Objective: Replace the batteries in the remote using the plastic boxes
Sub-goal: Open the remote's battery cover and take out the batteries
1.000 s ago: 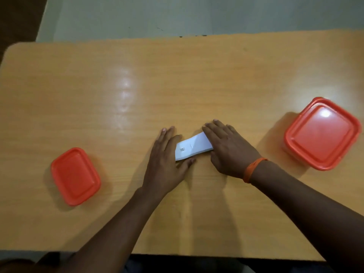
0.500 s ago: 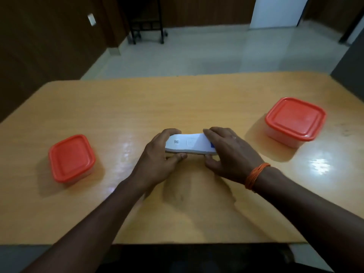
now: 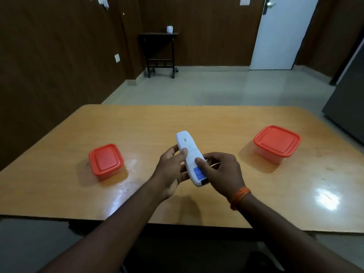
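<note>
A white remote (image 3: 188, 152) is held above the wooden table (image 3: 197, 123), back side up, with a blue sticker near its close end. My left hand (image 3: 171, 166) grips its left side, thumb on the back cover. From the right, my right hand (image 3: 220, 170) holds the near end, thumb pressing by the sticker. A small plastic box with an orange lid (image 3: 106, 160) sits on the table to the left. Closed as well, a larger orange-lidded plastic box (image 3: 276, 143) stands to the right.
Beyond the table's far edge lie a pale floor, dark wood-panelled walls, a small black side table (image 3: 159, 54) and a white door (image 3: 283, 32). A dark cabinet (image 3: 348, 103) stands at the right edge.
Both hands lifted the remote off the table and turned it from lying crosswise to pointing away from me. The view tilted up, showing the room.
</note>
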